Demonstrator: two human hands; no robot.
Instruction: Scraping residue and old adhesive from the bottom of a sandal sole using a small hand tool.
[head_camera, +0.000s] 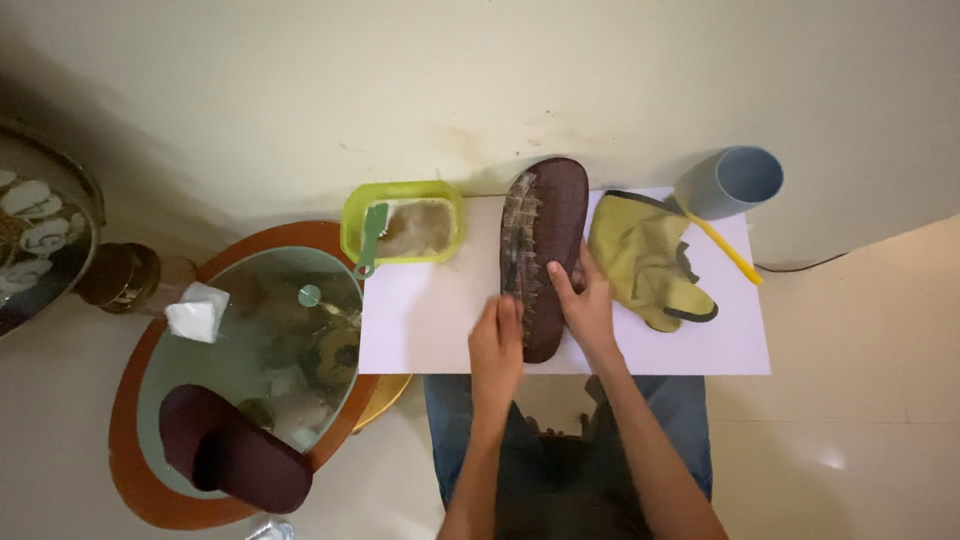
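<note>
Overhead view. A dark brown slipper turned sole-up, its muddied ridged sole (540, 255) exposed, lies on a white board (420, 330) across the person's lap, long axis running away from the body, toe end toward the wall. The right hand (585, 305) grips its right edge, fingers curled over the sole; the left hand (497, 345) rests at the left edge near the heel, fingers together, any tool in it not discernible. Both hands touch the slipper.

A plain cream wall (480, 80) rises over glossy beige floor tiles (850, 420). At left stands an oval glass table (250, 330) with an orange-brown rim, dimly lit.
</note>
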